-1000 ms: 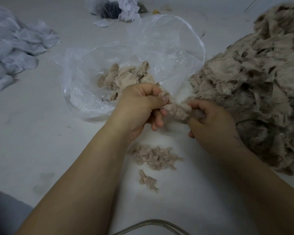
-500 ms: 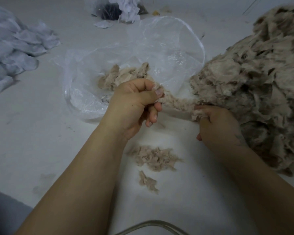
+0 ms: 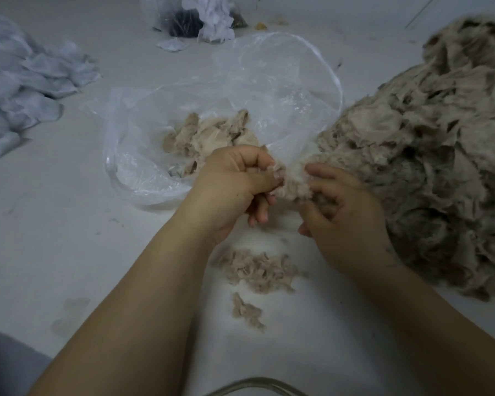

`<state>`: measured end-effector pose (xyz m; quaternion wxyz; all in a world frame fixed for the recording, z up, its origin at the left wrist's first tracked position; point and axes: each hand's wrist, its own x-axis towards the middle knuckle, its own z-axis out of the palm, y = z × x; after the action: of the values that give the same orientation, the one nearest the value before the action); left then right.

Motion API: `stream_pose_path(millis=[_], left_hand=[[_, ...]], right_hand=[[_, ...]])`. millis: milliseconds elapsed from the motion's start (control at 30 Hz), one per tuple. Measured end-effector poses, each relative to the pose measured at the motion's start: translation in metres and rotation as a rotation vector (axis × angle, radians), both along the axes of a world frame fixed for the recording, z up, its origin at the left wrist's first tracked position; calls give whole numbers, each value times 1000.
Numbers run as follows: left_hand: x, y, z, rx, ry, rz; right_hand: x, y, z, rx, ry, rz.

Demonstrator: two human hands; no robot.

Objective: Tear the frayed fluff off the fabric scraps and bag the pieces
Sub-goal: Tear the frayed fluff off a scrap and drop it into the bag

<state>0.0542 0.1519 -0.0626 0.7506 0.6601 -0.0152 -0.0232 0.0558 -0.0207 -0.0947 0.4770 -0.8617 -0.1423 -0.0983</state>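
I see the left hand (image 3: 229, 185) and the right hand (image 3: 345, 212) together near the middle of the white worktop (image 3: 55, 238), both with fingers curled and pinching one beige fabric scrap (image 3: 293, 181) between them. The clear plastic bag (image 3: 217, 110) lies open just behind the hands, with some beige pieces (image 3: 212, 137) inside. A big heap of scraps (image 3: 429, 155) fills the right edge. Torn fluff (image 3: 257, 271) lies in front of the hands, between the forearms
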Motion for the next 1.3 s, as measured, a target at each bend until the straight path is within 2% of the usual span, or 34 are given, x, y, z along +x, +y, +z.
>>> stream_pose_path(millis=[233, 333, 433, 467, 533, 667, 733, 833, 900, 1067, 1300], left_hand=[[-1, 8, 2, 137, 33, -64], [-2, 16, 5, 213, 41, -297], [-7, 18, 9, 417, 9, -598], [-8, 17, 9, 471, 3, -629], [-7, 16, 7, 518, 9, -560], [-2, 7, 2, 357, -30, -142], [-1, 0, -1, 341, -12, -54], [-4, -11, -4, 355, 29, -125], [-2, -13, -5, 316, 52, -115], [0, -5, -3, 155, 88, -32], [-5, -8, -1, -59, 14, -136]], right_hand=[[14, -15, -12, -96, 40, -91], [14, -18, -9, -63, -41, -116], [7, -12, -6, -41, -176, -66], [6, -11, -6, -46, -205, -53], [6, -11, -5, -33, -214, -46], [5, -11, -4, 23, -226, -30], [4, -10, -5, 14, -261, -11], [2, -8, -6, 11, -334, -6], [4, -9, -6, 13, -308, -34], [19, -25, -12, 106, 103, -197], [22, -27, -14, 57, 219, -218]])
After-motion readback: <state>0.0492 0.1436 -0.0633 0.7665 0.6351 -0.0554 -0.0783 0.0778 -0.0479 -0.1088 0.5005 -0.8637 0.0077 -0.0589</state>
